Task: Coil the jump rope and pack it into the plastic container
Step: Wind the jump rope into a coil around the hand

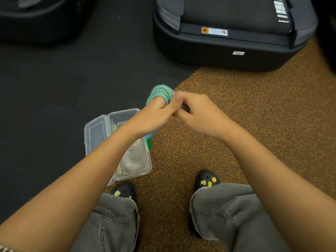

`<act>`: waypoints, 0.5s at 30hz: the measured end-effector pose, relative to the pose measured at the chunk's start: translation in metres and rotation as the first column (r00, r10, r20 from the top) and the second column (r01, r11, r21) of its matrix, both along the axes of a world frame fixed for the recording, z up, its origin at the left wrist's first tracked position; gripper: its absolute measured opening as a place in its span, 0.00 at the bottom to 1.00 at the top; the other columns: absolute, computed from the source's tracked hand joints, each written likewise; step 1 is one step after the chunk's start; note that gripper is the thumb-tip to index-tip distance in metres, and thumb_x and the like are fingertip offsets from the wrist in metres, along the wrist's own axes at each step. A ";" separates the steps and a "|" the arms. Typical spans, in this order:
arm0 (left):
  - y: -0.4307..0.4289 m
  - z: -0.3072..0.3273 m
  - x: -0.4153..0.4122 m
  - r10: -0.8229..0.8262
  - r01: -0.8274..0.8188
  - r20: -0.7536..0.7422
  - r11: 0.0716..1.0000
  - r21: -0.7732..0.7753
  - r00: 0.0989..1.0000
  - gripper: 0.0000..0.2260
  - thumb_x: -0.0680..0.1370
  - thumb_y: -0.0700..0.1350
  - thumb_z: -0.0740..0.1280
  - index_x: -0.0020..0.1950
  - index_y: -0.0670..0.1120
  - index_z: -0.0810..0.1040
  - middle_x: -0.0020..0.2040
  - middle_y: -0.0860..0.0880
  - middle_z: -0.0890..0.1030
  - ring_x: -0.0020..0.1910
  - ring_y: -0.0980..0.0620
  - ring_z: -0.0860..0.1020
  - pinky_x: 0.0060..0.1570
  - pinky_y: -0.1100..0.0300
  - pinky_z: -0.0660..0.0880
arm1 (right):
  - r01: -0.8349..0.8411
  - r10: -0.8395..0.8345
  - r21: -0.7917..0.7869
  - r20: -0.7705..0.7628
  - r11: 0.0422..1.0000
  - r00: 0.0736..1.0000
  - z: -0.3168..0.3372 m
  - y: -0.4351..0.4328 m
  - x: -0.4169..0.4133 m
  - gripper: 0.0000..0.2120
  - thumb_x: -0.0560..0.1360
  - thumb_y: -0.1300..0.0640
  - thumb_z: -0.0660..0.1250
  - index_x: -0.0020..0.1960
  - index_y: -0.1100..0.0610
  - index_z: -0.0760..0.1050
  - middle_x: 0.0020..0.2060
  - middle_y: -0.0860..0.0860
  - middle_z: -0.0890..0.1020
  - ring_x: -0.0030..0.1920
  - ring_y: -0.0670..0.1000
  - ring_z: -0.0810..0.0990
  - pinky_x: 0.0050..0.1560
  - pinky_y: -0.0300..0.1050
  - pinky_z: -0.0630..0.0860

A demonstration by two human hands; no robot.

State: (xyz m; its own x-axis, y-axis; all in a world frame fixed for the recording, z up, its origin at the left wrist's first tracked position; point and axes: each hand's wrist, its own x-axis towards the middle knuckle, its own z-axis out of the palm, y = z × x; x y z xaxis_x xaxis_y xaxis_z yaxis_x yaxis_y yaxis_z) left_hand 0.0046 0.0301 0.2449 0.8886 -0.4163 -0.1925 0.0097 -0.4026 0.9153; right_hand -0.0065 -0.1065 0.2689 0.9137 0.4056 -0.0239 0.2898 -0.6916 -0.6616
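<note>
A blue-and-green braided jump rope [161, 92] is wound in several loops around the fingers of my left hand [154, 115]. A blue handle end with a green tip [148, 140] pokes out under that hand. My right hand [194, 113] presses against the left and pinches something dark, partly hidden by its fingers. On the floor below my left forearm lies the clear plastic container [138, 171], open, with its hinged lid [96, 131] folded out to the left. Both hands hover above it, apart from it.
A large black machine base [227, 51] stands on the floor ahead at the right, another dark bulk [36, 20] at the upper left. The floor is black mat on the left, brown speckled rubber on the right. My black clogs [206, 180] and grey trouser legs are below.
</note>
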 end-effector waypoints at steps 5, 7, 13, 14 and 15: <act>0.003 0.002 0.001 -0.058 0.048 -0.052 0.983 -0.175 0.997 0.27 0.58 0.74 0.64 0.28 0.48 0.75 0.24 0.55 0.72 0.25 0.61 0.70 0.29 0.68 0.66 | 0.094 -0.103 0.138 0.059 0.986 0.993 -0.001 -0.004 0.003 0.09 0.73 0.52 0.68 0.38 0.55 0.72 0.28 0.45 0.75 0.30 0.41 0.70 0.32 0.33 0.65; 0.005 0.005 0.003 -0.092 0.079 -0.057 0.977 -0.196 0.994 0.16 0.60 0.67 0.70 0.30 0.56 0.81 0.28 0.54 0.77 0.30 0.60 0.75 0.36 0.66 0.70 | 0.142 -0.155 0.183 0.060 0.973 0.986 0.001 -0.006 0.005 0.11 0.71 0.49 0.70 0.36 0.52 0.70 0.25 0.42 0.70 0.28 0.40 0.69 0.29 0.31 0.62; 0.002 0.011 -0.002 -0.099 0.085 -0.059 0.973 -0.212 0.993 0.14 0.64 0.64 0.70 0.30 0.54 0.79 0.19 0.54 0.72 0.21 0.60 0.69 0.27 0.68 0.65 | 0.216 -0.230 0.332 0.002 0.918 0.973 0.004 -0.009 0.007 0.14 0.66 0.49 0.74 0.32 0.47 0.69 0.22 0.42 0.72 0.26 0.41 0.66 0.29 0.34 0.63; 0.000 0.012 -0.003 -0.092 0.072 -0.077 0.969 -0.238 0.993 0.18 0.64 0.66 0.68 0.32 0.51 0.78 0.19 0.54 0.70 0.21 0.60 0.68 0.27 0.67 0.65 | 0.230 -0.237 0.390 -0.030 0.892 0.971 0.005 -0.010 0.008 0.13 0.66 0.50 0.74 0.33 0.48 0.70 0.23 0.44 0.72 0.27 0.42 0.68 0.30 0.39 0.66; 0.000 0.013 -0.003 -0.087 0.057 -0.104 0.962 -0.267 0.991 0.21 0.66 0.67 0.66 0.34 0.48 0.76 0.19 0.54 0.69 0.21 0.58 0.68 0.29 0.65 0.66 | 0.242 -0.245 0.424 -0.049 0.873 0.968 0.006 -0.010 0.010 0.11 0.67 0.51 0.73 0.34 0.50 0.71 0.25 0.49 0.73 0.28 0.47 0.70 0.32 0.43 0.68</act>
State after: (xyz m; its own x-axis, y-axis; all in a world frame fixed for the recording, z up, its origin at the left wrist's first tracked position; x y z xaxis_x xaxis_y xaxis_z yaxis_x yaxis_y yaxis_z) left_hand 0.0014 0.0301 0.2583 0.8331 -0.5278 -0.1656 0.0996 -0.1513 0.9834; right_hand 0.0032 -0.1169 0.2748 0.9845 0.1405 0.1053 0.1532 -0.3949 -0.9059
